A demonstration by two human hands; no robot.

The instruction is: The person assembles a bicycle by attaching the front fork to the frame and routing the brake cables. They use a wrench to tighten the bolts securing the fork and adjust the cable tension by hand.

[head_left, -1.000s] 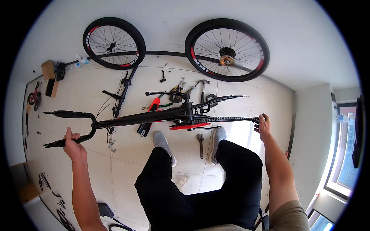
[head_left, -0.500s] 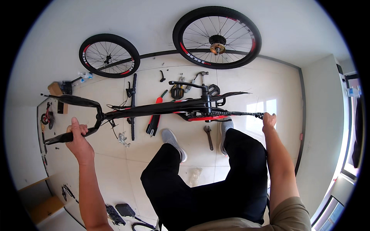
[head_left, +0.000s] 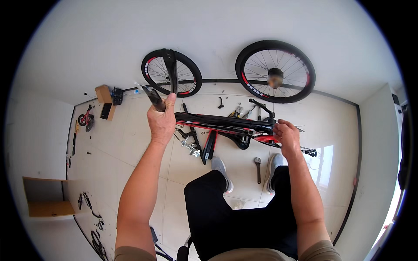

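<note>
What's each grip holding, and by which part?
Left grip holds the bicycle fork near its crown; right grip is at the frame, its hold unclear.

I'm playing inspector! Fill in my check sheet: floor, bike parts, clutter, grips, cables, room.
Floor: pale tiles, bright glare at right.
Bike parts: black-and-red frame with black fork; left wheel and right wheel stand by the wall.
Clutter: adjustable wrench near the shoes, handlebar, black lever.
Left grip: closed around the fork.
Right grip: at the frame, fingers bent; hold unclear.
Cables: thin dark ones by the frame's left end.
Room: small red-and-black bike, cardboard box.
</note>
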